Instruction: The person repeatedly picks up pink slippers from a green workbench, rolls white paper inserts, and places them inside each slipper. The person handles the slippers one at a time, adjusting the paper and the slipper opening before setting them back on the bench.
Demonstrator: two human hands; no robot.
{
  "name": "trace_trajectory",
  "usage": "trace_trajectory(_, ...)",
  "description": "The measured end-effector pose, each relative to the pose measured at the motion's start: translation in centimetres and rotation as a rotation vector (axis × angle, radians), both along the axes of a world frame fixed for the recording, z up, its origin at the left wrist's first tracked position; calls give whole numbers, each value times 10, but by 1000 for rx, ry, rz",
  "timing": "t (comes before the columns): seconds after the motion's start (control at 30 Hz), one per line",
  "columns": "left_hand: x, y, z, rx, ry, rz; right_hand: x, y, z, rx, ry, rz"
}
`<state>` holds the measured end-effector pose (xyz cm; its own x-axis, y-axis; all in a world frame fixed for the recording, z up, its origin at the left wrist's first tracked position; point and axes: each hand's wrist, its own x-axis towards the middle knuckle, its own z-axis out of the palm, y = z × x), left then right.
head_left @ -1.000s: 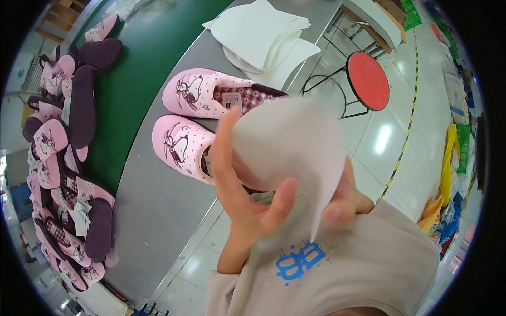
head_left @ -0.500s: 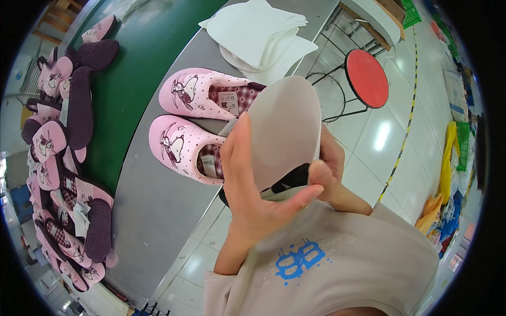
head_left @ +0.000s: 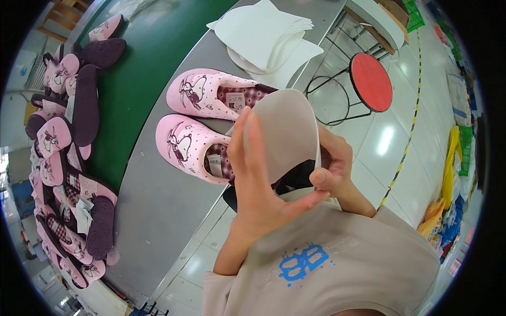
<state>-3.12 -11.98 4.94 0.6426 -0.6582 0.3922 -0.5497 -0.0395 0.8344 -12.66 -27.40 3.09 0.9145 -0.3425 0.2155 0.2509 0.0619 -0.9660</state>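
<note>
In front of my chest I hold a smooth, curved off-white sheet [head_left: 283, 134] upright between my hands. My left hand [head_left: 257, 192] is curled round its left side, fingers pointing up along it and the thumb stretched across below. My right hand [head_left: 334, 166] grips the right edge, with the thumb near and bent fingers behind, partly hidden. Just left of the sheet lie two pink slippers, a far one [head_left: 196, 94] and a near one [head_left: 182, 148], with plaid lining, printed dog figures and tags inside. The sheet covers part of their heel ends.
A stack of white sheets [head_left: 263, 34] lies farther back on the grey table [head_left: 153, 210]. Many pink slippers with dark soles [head_left: 99, 227] crowd the left, beside a green surface [head_left: 124, 100]. A red round stool [head_left: 371, 82] stands on the tiled floor to the right.
The sheet has tipped and its top sits slightly lower, with both hands still on it. The whole view has shifted a little, so the slippers and stool appear farther right.
</note>
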Motion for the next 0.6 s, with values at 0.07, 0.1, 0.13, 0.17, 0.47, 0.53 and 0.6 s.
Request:
trace_trajectory(0.07,1,3,-3,45,-16,18,0,-3,0,0,18,21)
trace_trajectory(0.1,1,3,-6,36,-22,24,0,-5,-1,-2,23,32)
trace_trajectory(0.13,1,3,-11,27,-27,31,-1,-7,-2,-6,24,44)
trace_trajectory(0.17,1,3,-13,18,-33,38,-2,-9,-3,-9,22,57)
trace_trajectory(0.47,3,6,-13,65,-55,27,-3,-18,3,72,119,182)
trace_trajectory(0.53,5,8,-19,70,-15,15,-2,-20,10,58,172,203)
trace_trajectory(0.6,7,10,-21,96,-24,11,0,-24,20,8,227,238)
